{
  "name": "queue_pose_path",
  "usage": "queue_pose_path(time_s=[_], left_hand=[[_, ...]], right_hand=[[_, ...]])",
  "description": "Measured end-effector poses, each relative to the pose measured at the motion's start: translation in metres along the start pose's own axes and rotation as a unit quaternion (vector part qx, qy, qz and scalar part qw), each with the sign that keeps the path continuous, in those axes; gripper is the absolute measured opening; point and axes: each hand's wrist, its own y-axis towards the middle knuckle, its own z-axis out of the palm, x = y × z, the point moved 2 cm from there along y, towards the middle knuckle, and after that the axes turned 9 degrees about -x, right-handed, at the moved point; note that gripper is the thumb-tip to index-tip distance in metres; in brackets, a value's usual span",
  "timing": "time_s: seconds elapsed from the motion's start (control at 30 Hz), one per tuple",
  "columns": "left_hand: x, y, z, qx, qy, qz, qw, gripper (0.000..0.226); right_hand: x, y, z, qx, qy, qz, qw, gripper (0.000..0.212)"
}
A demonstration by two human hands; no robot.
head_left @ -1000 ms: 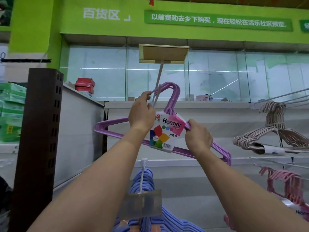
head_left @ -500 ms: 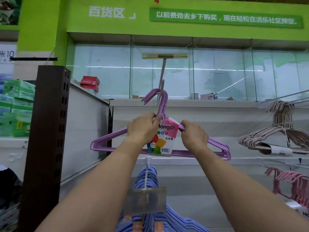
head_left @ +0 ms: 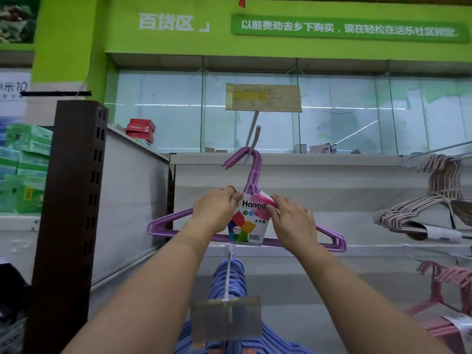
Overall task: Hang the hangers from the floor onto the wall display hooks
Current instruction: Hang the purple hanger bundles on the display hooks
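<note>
The hangers [head_left: 176, 223] are purple, with a white label [head_left: 249, 223] showing bright petals. Blue hangers [head_left: 229, 277] hang below, pink hangers [head_left: 444, 279] right.

Purple hangers [head_left: 329, 236] — smooth, glossy plastic; their label sleeve [head_left: 249, 221] — printed glossy paper; display hook [head_left: 251, 145] looks pale painted metal; brown upright post [head_left: 69, 213] matt, perforated metal.

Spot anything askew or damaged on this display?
Nothing damaged. The bundle of purple plastic hangers hangs level on the white wall hook, left hand and right hand on its paper label.
</note>
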Motion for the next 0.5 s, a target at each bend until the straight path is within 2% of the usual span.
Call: queue_pose_path(time_s=[0.3, 0.5], left_hand=[[0.007, 0.011, 0.023, 0.017, -0.057, -0.007, 0.998, 0.043], [0.034, 0.014, 0.033, -0.011, -0.051, -0.020, 0.998, 0.042]], right_hand=[[-0.001, 0.025, 0.013, 0.018, -0.019, 0.068, 0.997, 0.034], [0.004, 0.031, 0.032, 0.029, -0.022, 0.094, 0.995, 0.034]])
